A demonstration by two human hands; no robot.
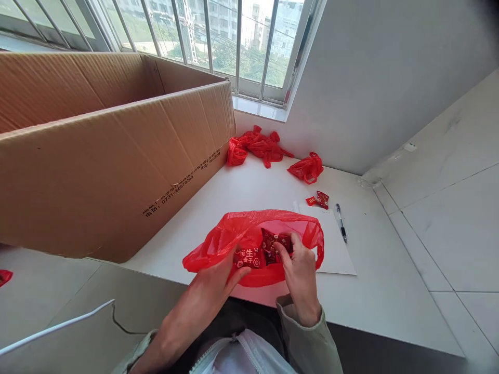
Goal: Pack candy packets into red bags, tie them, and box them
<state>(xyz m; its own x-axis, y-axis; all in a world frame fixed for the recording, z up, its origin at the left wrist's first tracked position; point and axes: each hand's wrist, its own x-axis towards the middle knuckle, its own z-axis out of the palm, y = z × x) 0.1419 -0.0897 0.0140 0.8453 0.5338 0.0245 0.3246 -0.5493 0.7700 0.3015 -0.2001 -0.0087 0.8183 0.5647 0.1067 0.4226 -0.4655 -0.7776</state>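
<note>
A red plastic bag (234, 234) lies open on the white table (370, 291) in front of me. My left hand (216, 283) rests on the bag's near side, its fingers against a dark red packet (249, 257) with white print. My right hand (298, 265) is closed, pinching a second dark red patterned packet (275, 241) in the bag's mouth. Both hands are close together over the bag.
A large open cardboard box (109, 156) fills the left. Crumpled red bags (257, 145) and another (307, 169) lie near the window wall. Two small red packets (319, 199), a pen (341, 222) and a white sheet (335, 249) lie to the right.
</note>
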